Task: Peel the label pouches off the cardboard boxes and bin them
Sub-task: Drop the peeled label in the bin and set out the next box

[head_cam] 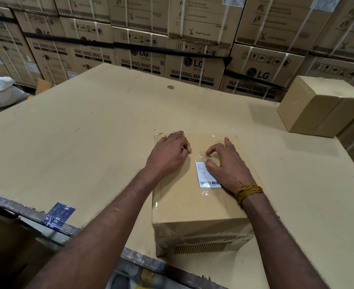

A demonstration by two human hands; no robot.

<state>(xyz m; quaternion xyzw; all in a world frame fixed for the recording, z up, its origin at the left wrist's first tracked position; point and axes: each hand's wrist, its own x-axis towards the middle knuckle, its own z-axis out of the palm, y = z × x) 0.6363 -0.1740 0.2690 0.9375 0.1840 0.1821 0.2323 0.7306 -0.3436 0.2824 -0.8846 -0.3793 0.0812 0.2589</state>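
Head view: I look down my two forearms at a work surface covered in flat cardboard (pixel 92 130), its near edge torn and ragged over a metal frame.
Blue tape scrap (pixel 59 214): stuck at the near left edge, printed, partly peeling.
Small cardboard box (pixel 192 207): it sits in front of me near the table's front edge, plain brown, glossy clear tape along its top seams, a scuffed perforated patch on the near face.
Label pouch (pixel 208 176): a clear, shiny plastic sleeve lying flat on the box top with a white printed slip and barcode inside; its far end looks wrinkled where I work at it.
Right hand (pixel 227 163): fingers curled, thumb and forefinger tips picking at the pouch's far edge; I judge the pinch has only just begun, since the pouch lies almost wholly stuck down. A yellow thread band (pixel 248 191) wraps the wrist.
Left hand (pixel 169 151): it rests on the box top's far left part with fingers loosely bent, steadying the box.
Progress: peeling is barely begun on this box; binning is not done, and I see no bin.
Second box (pixel 318 107): far right on the table, taped, no pouch visible on the faces shown.
White sack (pixel 0 90): far left, crumpled woven plastic.
Washing machine cartons (pixel 192 65): stacked behind, strapped with white and black bands.
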